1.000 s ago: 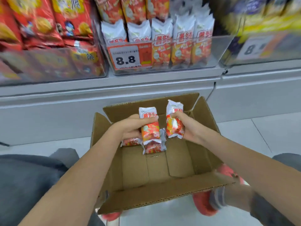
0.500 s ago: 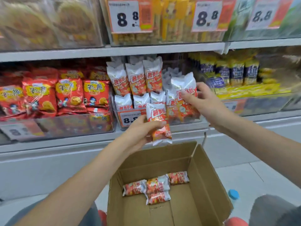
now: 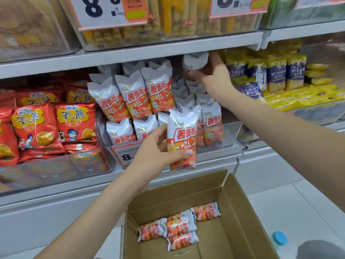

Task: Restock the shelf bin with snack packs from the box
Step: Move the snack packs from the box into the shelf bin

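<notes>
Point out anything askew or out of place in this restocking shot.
Nothing damaged or spilled. The only untidy spot: four snack packs lie flat in a loose jumble on the cardboard box floor, while those in the shelf bin stand upright.

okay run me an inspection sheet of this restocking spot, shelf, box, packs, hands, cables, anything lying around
Surface: grey shelf above, pale tiled floor below.
Job's things: clear shelf bin partly filled with upright snack packs; open cardboard box holds four packs lying flat.
Clutter: blue bottle cap beside the box.
Hands: left hand holds one pack before the bin; right hand grips another pack high at the back.
Cables: nothing seen.
Surroundings: red chip bags left, yellow packs right, price tags above.
</notes>
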A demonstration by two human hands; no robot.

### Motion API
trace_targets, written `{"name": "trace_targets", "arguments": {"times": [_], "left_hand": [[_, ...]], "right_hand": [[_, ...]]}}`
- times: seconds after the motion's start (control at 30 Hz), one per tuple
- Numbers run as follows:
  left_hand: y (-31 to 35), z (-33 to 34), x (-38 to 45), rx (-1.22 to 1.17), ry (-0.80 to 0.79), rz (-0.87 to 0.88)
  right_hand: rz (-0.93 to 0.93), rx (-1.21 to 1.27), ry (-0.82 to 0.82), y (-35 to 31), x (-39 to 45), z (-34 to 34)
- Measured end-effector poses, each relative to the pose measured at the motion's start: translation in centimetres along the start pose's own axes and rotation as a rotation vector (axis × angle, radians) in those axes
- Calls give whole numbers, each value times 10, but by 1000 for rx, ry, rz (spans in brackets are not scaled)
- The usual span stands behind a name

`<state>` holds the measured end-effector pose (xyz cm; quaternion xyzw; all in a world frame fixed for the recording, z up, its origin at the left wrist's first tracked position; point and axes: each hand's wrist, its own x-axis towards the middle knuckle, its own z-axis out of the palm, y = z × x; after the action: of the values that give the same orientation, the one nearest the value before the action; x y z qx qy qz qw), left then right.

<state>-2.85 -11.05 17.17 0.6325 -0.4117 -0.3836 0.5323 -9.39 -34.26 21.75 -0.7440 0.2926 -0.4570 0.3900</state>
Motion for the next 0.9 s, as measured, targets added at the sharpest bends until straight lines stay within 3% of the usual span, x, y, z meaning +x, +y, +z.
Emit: {"name": "trace_targets", "arguments": {"times": [0.13, 0.53, 0.7, 0.9], "left_hand": [[-1, 1, 1, -3, 94, 32], [-3, 8, 7, -8, 111, 60], [-4, 9, 8, -23, 104, 68], [-4, 9, 9, -30, 104, 67]], "right_hand": [[78, -134, -32, 6, 42, 20], [-53, -324, -105, 9, 74, 42], [-3, -364, -336, 22, 77, 44], [63, -338, -421, 22, 86, 42]]}}
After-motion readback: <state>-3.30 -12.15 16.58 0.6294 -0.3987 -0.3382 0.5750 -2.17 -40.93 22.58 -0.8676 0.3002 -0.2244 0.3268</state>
